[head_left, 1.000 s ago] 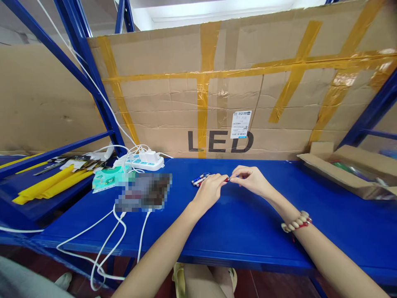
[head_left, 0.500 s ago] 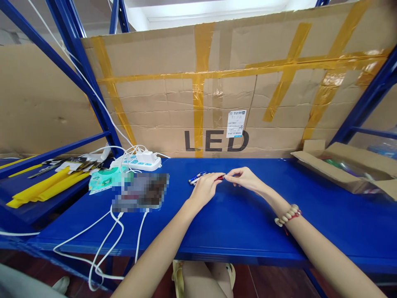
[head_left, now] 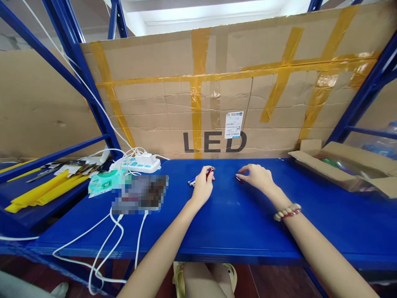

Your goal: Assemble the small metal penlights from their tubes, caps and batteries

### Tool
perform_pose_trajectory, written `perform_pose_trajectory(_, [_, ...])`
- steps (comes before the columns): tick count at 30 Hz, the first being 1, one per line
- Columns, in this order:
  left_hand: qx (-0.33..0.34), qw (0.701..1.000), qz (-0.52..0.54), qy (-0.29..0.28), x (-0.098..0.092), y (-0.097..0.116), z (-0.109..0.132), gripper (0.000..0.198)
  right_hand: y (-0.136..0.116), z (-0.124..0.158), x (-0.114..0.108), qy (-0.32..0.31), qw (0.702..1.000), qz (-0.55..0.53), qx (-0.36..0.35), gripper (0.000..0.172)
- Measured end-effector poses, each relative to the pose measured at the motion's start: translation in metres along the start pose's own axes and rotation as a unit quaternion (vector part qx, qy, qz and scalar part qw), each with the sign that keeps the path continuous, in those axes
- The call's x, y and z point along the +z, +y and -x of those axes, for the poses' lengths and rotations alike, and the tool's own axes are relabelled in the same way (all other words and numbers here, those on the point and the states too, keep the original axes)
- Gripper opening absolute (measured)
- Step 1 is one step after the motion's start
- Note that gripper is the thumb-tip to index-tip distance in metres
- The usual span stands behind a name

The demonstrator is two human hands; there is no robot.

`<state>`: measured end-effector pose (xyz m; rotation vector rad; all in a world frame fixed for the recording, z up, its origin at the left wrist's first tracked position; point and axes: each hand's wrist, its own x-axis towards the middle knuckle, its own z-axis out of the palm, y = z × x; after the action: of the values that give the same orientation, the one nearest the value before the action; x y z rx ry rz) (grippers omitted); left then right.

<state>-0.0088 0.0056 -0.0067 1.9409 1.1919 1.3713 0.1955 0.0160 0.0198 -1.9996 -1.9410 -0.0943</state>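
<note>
My left hand [head_left: 203, 186] rests on the blue shelf top [head_left: 242, 223], fingers closed on a small red tube-like piece [head_left: 210, 171]. Just left of it lie a couple of small blue batteries [head_left: 192, 181]. My right hand [head_left: 257, 177] is a little to the right, apart from the left, with fingers curled around a small red-and-silver piece [head_left: 238, 179] at its fingertips. A bead bracelet [head_left: 287, 212] is on my right wrist.
A taped cardboard sheet marked LED [head_left: 217, 95] stands behind the shelf. A white power strip [head_left: 136, 164] with white cables [head_left: 102, 240], a green packet [head_left: 104, 183] and yellow strips [head_left: 43, 190] lie at left. An open cardboard box [head_left: 344, 165] sits at right.
My hands were together on one small red item; now they have drawn apart, each keeping a piece. The left moved slightly left, the right slightly right.
</note>
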Motion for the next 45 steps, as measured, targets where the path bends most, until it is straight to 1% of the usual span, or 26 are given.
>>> perform_pose_trajectory(2, [-0.027, 0.999, 0.04, 0.026, 0.0, 0.002, -0.001, 0.018, 0.0, 0.0, 0.003, -0.039, 0.999, 0.033, 0.016, 0.022])
perform_pose_trajectory(4, [-0.054, 0.995, 0.072, 0.049, 0.0, 0.004, -0.001, 0.015, -0.002, 0.0, 0.005, -0.066, 0.996, 0.052, 0.021, 0.019])
perform_pose_trajectory(8, [-0.086, 0.989, 0.099, 0.062, 0.0, 0.005, 0.0, 0.018, -0.009, 0.001, 0.009, -0.071, 0.997, 0.038, 0.007, 0.016])
perform_pose_trajectory(10, [-0.096, 0.989, 0.088, 0.063, 0.001, 0.004, 0.0, 0.015, -0.013, 0.002, 0.01, -0.068, 0.997, 0.009, -0.018, 0.013])
perform_pose_trajectory(12, [-0.104, 0.989, 0.073, 0.072, 0.001, 0.003, 0.0, 0.012, -0.017, 0.004, 0.01, -0.061, 0.996, -0.031, -0.06, 0.011])
perform_pose_trajectory(14, [-0.103, 0.99, 0.064, 0.077, 0.002, 0.002, 0.0, 0.016, -0.022, 0.007, 0.009, -0.045, 0.989, -0.083, -0.111, 0.011])
perform_pose_trajectory(16, [-0.1, 0.991, 0.056, 0.062, 0.003, 0.003, 0.0, 0.021, -0.028, 0.011, 0.009, -0.024, 0.978, -0.137, -0.158, 0.012])
perform_pose_trajectory(19, [-0.074, 0.996, 0.035, 0.018, 0.003, 0.003, 0.002, 0.025, -0.035, 0.016, 0.01, -0.004, 0.956, -0.2, -0.213, 0.015])
perform_pose_trajectory(22, [-0.028, 0.999, 0.012, -0.017, 0.002, 0.002, 0.002, 0.024, -0.041, 0.02, 0.013, 0.0, 0.939, -0.228, -0.258, 0.015])
perform_pose_trajectory(24, [-0.006, 0.999, -0.013, -0.031, 0.001, -0.001, 0.001, 0.022, -0.043, 0.02, 0.015, -0.002, 0.933, -0.229, -0.276, 0.015])
perform_pose_trajectory(26, [0.005, 0.998, -0.046, -0.034, 0.001, -0.003, 0.001, 0.021, -0.044, 0.02, 0.016, -0.005, 0.933, -0.228, -0.279, 0.015])
perform_pose_trajectory(30, [0.001, 0.996, -0.083, -0.023, 0.0, -0.006, 0.0, 0.019, -0.044, 0.02, 0.016, -0.006, 0.932, -0.247, -0.266, 0.018])
perform_pose_trajectory(34, [0.005, 0.996, -0.093, -0.006, -0.005, -0.005, 0.0, 0.016, -0.043, 0.019, 0.015, 0.001, 0.933, -0.25, -0.257, 0.025])
perform_pose_trajectory(37, [0.01, 0.996, -0.09, 0.002, -0.008, -0.004, 0.0, 0.014, -0.042, 0.018, 0.015, -0.005, 0.935, -0.241, -0.259, 0.028])
perform_pose_trajectory(42, [0.013, 0.994, -0.108, -0.006, -0.009, -0.006, 0.0, 0.013, -0.04, 0.017, 0.019, -0.008, 0.934, -0.253, -0.253, 0.029])
perform_pose_trajectory(45, [0.02, 0.994, -0.108, -0.006, -0.009, -0.007, 0.0, 0.012, -0.039, 0.016, 0.021, -0.01, 0.926, -0.266, -0.268, 0.029])
